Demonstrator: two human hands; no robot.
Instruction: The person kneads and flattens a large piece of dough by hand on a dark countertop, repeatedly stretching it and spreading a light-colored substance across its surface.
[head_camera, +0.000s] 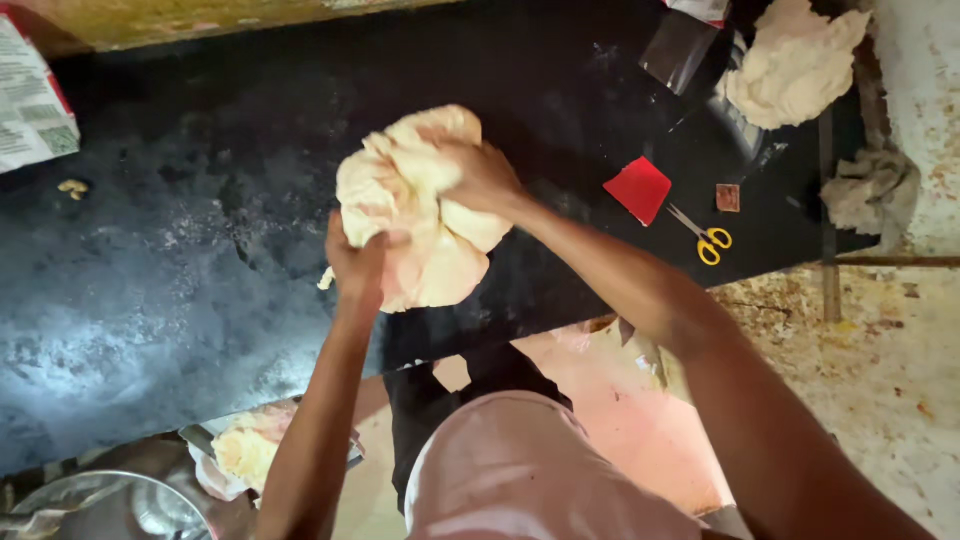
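Observation:
A big lump of pale dough (415, 215) lies on a dark, flour-dusted worktop (180, 260). My left hand (355, 262) grips its near left side, fingers dug into the dough. At the lump's upper right, my right hand (482, 177) presses down and holds a fold of it. Both forearms reach in from below.
A second mass of dough (795, 65) sits at the back right by a dark plastic sheet. A red square piece (638, 189), yellow-handled scissors (704, 238) and a small brown block (728, 197) lie right of the dough. A metal bowl (100, 505) and more dough (245, 450) sit low left.

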